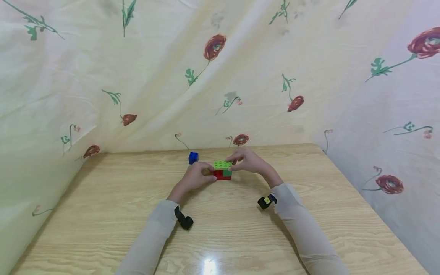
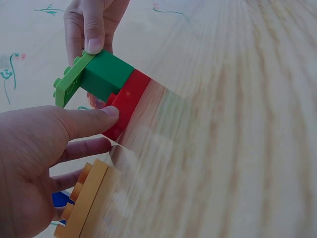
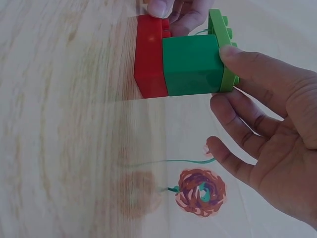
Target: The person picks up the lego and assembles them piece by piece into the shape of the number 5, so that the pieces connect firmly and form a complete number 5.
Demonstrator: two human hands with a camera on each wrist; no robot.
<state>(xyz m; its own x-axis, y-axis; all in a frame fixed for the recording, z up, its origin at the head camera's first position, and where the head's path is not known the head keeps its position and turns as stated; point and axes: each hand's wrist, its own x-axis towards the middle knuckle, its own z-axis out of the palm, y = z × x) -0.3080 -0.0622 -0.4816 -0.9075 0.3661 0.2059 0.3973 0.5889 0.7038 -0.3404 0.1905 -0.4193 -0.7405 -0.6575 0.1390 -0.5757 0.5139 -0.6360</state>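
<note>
Probably at the stacking step — steadying the red studded brick on the wooden table with the left hand, pinching its end; clamping thumb and forefinger of the right hand on the lime-green studded plate, atop the dark-green block. Calling next, by judgement, for even downward pressing. Counting one each: red, dark-green, lime-green, orange studded brick near left hand, blue brick farther away — five altogether.
</note>
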